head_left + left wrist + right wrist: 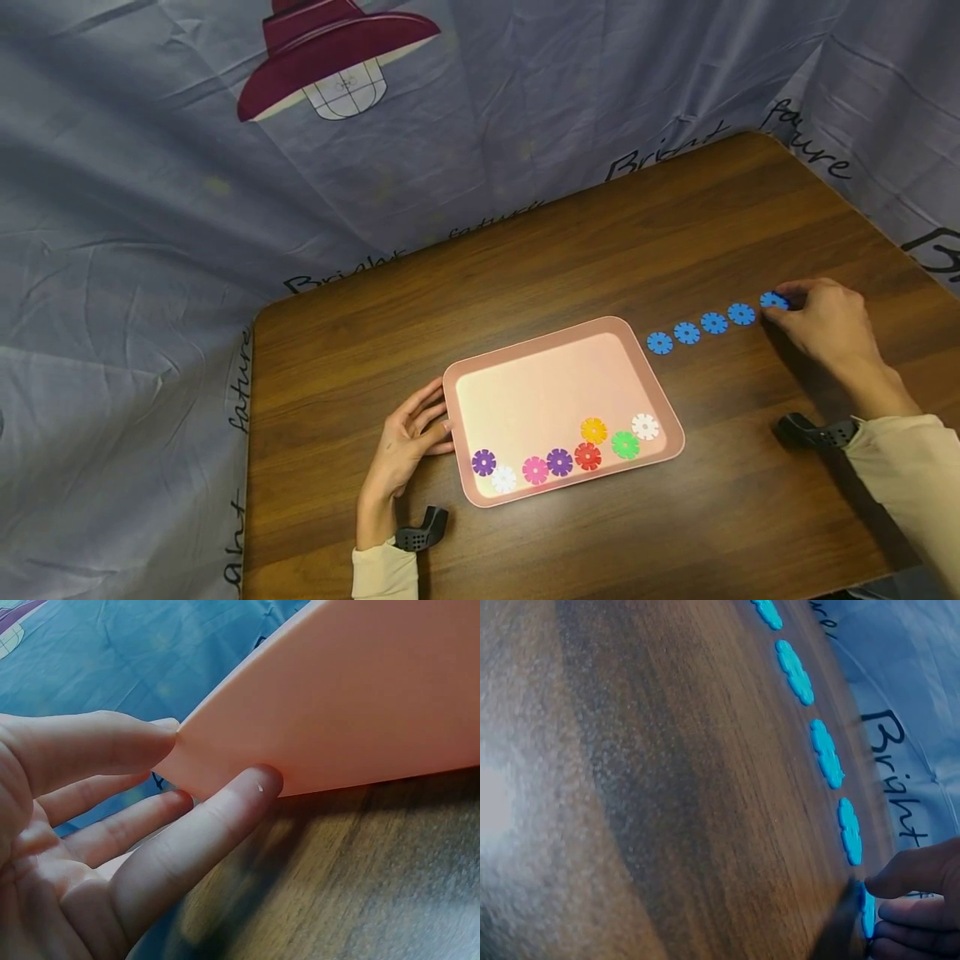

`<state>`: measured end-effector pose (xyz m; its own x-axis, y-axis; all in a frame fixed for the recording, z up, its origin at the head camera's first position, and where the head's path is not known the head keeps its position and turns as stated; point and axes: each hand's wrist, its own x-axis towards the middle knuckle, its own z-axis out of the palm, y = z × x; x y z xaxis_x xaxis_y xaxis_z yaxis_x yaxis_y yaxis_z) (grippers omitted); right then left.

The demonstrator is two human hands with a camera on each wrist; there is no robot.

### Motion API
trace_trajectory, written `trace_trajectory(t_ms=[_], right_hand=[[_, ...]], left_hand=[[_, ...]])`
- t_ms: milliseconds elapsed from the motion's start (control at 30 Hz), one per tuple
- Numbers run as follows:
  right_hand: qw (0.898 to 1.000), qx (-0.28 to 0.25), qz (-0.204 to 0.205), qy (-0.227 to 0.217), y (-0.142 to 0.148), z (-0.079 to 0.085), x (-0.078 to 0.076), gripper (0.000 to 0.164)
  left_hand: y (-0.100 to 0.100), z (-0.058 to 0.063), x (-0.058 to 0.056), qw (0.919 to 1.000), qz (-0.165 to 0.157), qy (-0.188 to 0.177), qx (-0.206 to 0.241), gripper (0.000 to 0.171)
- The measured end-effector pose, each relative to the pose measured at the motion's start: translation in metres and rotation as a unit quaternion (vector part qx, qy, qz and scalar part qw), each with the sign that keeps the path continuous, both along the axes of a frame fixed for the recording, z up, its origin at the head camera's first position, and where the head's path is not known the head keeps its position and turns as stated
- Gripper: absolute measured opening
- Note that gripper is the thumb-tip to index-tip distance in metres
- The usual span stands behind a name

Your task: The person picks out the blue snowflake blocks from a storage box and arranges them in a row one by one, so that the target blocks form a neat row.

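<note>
My right hand (828, 325) pinches a blue notched plastic disc (773, 302) between thumb and fingers, at the right end of a row of blue discs (714, 323) on the table. In the right wrist view, its fingertips lie on that end disc (868, 911), low against the tabletop. My left hand (401, 433) touches the left side of a pink tray (555, 350), fingers fairly straight along its outer wall. The left wrist view shows the fingertips against the tray wall (337, 705). Several notched discs in purple, white, pink, red, orange and green (625, 445) lie along the tray's near side.
The brown wooden table (360, 350) is bordered by a grey-blue printed curtain (480, 150) at the back, left and right. Black wrist-worn devices (423, 530) sit by both wrists.
</note>
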<state>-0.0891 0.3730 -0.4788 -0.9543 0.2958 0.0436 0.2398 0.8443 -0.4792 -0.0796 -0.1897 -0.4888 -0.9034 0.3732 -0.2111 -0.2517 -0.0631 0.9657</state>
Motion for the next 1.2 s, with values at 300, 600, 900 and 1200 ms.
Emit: trace_trajectory(t_ms=[300,600,900,1200], right_hand=[[1.000,-0.004,0.000,-0.008,-0.003,0.000,-0.001,0.040],[1.000,-0.009,-0.008,-0.014,-0.004,0.001,-0.001,0.043],[1.000,-0.008,-0.009,-0.010,-0.004,0.000,-0.001,0.042],[0.999,-0.022,-0.014,0.032,-0.013,0.011,-0.002,0.041]], left_hand=[[0.000,0.002,-0.001,1.0000,-0.002,-0.008,-0.004,0.062],[0.001,0.001,-0.001,1.0000,-0.002,0.001,-0.008,0.062],[0.002,0.002,-0.001,1.0000,0.003,-0.005,-0.004,0.060],[0.003,0.000,-0.001,1.0000,-0.002,0.000,-0.003,0.063]])
